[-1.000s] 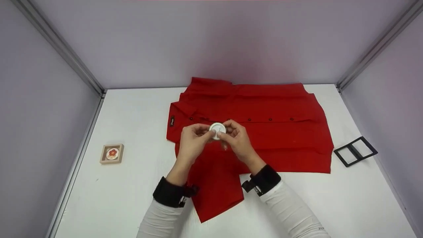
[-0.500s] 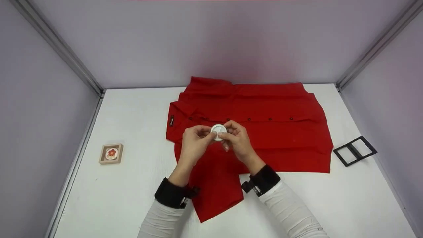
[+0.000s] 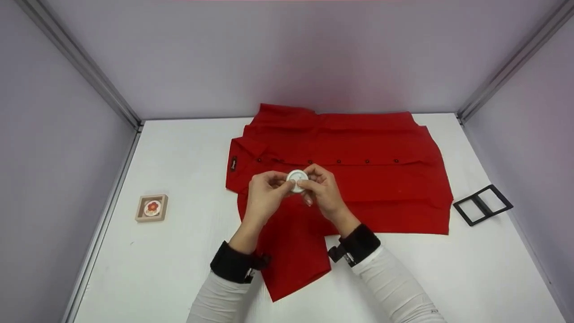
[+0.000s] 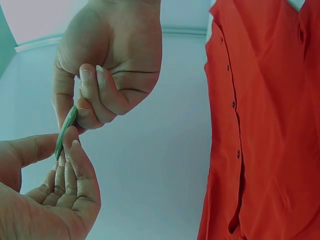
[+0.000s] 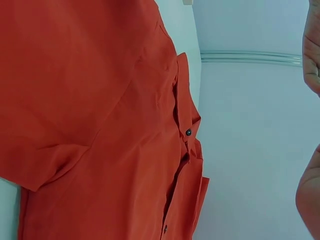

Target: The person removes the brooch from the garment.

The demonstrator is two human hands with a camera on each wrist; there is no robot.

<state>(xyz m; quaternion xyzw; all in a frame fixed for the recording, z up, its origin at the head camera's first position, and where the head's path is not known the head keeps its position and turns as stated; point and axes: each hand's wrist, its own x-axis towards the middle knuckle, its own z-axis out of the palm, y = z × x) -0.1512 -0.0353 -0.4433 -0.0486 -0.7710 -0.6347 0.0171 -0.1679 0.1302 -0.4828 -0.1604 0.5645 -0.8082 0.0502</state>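
Note:
A small round white disc (image 3: pixel 297 175) with a raised rim is held between both hands, above the red shirt (image 3: pixel 372 193). My left hand (image 3: pixel 265 194) pinches its left side and my right hand (image 3: pixel 326 192) its right side. Both thumbs lie on the disc's face, with fingers behind. In the left wrist view the disc (image 4: pixel 66 131) appears edge-on, the left hand (image 4: pixel 55 195) below and the right hand (image 4: pixel 112 65) above. In the right wrist view only parts of hands show at the right edge; the disc is out of sight.
The buttoned shirt lies spread on the white table (image 3: pixel 188 260), collar to the left and one sleeve toward me. Farther left sits a small wooden box (image 3: pixel 164 208) with a round flower-patterned piece (image 3: pixel 153 207) inside. A black two-window frame (image 3: pixel 482 205) lies right. Walls enclose the table's back and sides.
Both hands still hold the white disc, which has shifted very slightly right and toward me. The left hand has moved a little the same way. Shirt, wooden box and black frame stay put.

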